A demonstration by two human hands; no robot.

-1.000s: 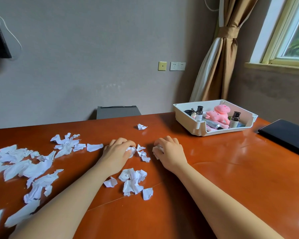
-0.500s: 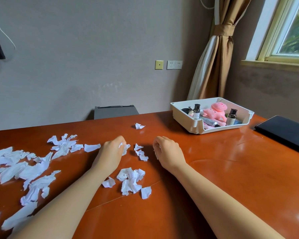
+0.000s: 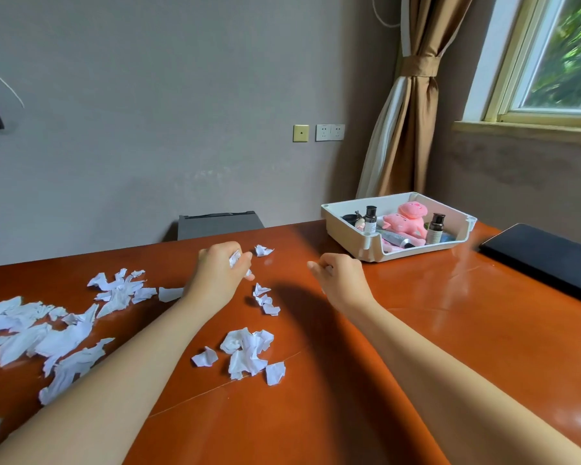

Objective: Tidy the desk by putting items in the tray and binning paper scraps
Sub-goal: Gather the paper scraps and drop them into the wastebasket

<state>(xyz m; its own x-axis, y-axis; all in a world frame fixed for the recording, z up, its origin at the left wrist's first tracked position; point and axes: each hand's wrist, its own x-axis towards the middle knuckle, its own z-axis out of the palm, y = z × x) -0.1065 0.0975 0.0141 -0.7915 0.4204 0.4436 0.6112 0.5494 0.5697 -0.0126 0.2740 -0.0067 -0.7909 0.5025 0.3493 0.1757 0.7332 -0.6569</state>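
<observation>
The desk [image 3: 416, 347] carries a wide drift of torn scraps [image 3: 47, 330] at nine o'clock and a smaller heap [image 3: 249, 354] at six, between the forearms. The tray [image 3: 349, 236] sits at two, holding bottles [image 3: 370, 218] and a pink toy [image 3: 405, 223]. The left hand [image 3: 220, 276] is clenched round a few scraps. The right hand [image 3: 342, 280] is curled, and I cannot tell whether it holds anything. Such paper likely weighs next to nothing, crushes freely and slides on the glossy top, so raking it into the palm should beat pinching edges.
</observation>
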